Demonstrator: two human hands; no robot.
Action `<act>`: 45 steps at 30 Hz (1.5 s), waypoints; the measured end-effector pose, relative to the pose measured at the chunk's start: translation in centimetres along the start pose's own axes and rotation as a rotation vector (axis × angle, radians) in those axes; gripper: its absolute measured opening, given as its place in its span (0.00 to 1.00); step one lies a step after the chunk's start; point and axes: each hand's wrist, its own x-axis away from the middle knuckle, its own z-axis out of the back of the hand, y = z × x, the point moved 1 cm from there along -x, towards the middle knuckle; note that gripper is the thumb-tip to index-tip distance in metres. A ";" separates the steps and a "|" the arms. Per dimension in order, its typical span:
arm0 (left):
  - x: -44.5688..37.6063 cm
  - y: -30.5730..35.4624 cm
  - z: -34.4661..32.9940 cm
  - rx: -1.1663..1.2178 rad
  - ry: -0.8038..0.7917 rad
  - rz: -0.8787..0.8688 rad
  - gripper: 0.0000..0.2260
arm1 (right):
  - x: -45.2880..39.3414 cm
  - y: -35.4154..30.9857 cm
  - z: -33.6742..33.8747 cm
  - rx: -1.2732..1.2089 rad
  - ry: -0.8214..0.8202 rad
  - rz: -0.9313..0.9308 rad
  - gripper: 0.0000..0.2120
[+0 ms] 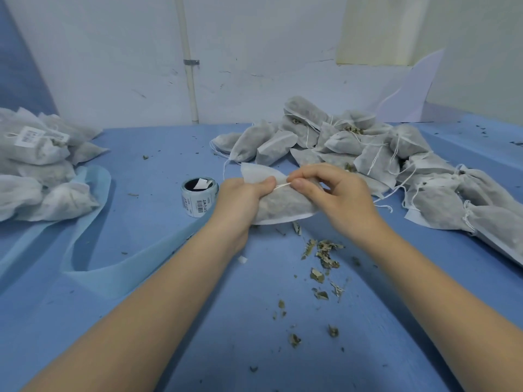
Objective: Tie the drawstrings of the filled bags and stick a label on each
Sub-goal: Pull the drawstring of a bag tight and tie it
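Head view: left hand [240,198] grips the bag [283,205], right hand [336,193] pinches its drawstring [281,187], piles flanking.

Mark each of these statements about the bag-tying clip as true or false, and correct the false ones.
1. Both hands are on one filled bag. True: the left hand grips it while the right hand pinches its drawstring.
2. The label roll lies to the right of the right hand. False: it stands on the blue table, just left of the left hand.
3. Dried leaf bits lie scattered on the table in front of the held bag. True.
4. The pile at the far left shows no labels. False: at least one bag there carries a white barcode label.
5. The big pile of bags sits on the right. True.
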 end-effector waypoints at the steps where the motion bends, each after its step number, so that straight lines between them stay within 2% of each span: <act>1: 0.0 0.3 0.2 0.003 0.013 -0.014 0.03 | -0.2 -0.2 -0.3 -0.023 0.001 -0.016 0.09; 5: -0.9 2.1 2.1 -0.041 0.155 -0.077 0.04 | -1.9 -0.7 -2.3 -0.114 -0.011 -0.147 0.05; 9: -2.6 4.2 5.6 -0.081 0.369 -0.114 0.10 | -3.3 -1.3 -5.8 -0.355 -0.143 -0.424 0.11; 11: -3.3 4.9 7.4 -0.054 0.444 -0.107 0.12 | -3.5 -1.2 -7.3 -0.160 -0.235 -0.370 0.14; 13: -3.7 5.2 8.7 -0.011 0.489 -0.095 0.16 | -3.7 -0.9 -8.4 0.140 -0.323 -0.261 0.21; 14: -3.8 5.2 9.1 -0.001 0.502 -0.092 0.17 | -3.9 -0.9 -8.9 0.206 -0.357 -0.233 0.24; 17: -4.0 5.1 9.6 -0.031 0.515 -0.084 0.15 | -4.3 -0.9 -10.2 0.201 -0.421 -0.227 0.34; 19: -3.9 4.9 9.6 -0.069 0.507 -0.073 0.14 | -4.6 -0.9 -11.0 0.196 -0.443 -0.220 0.37; 21: -3.8 4.7 9.5 -0.096 0.490 -0.051 0.14 | -4.9 -0.8 -11.7 0.188 -0.447 -0.209 0.34; 24: -3.9 4.4 9.4 -0.061 0.458 -0.020 0.10 | -5.0 -0.8 -12.4 0.132 -0.398 -0.221 0.22; 26: -4.1 4.5 9.4 -0.085 0.482 -0.053 0.08 | -5.0 -0.9 -13.0 0.113 -0.364 -0.222 0.20; 28: -4.2 4.4 9.3 -0.159 0.510 -0.112 0.08 | -5.0 -0.9 -13.6 0.146 -0.317 -0.229 0.24; 32: -4.2 3.6 8.6 -0.311 0.491 -0.146 0.14 | -4.7 -1.2 -14.1 0.191 -0.227 -0.218 0.32; 34: -4.3 3.4 8.5 -0.364 0.504 -0.152 0.14 | -4.4 -1.3 -13.3 0.176 -0.242 -0.287 0.36; 36: -4.3 3.3 8.5 -0.375 0.508 -0.151 0.15 | -4.1 -1.2 -12.1 0.115 -0.321 -0.360 0.36; 39: -4.4 3.3 8.6 -0.372 0.511 -0.147 0.15 | -3.6 -1.1 -10.8 -0.030 -0.378 -0.387 0.24; 41: -4.4 3.2 8.6 -0.367 0.509 -0.152 0.15 | -3.5 -1.1 -10.6 -0.011 -0.319 -0.348 0.16; 45: -4.3 3.2 8.5 -0.367 0.506 -0.158 0.15 | -3.7 -0.8 -11.2 0.050 -0.209 -0.316 0.09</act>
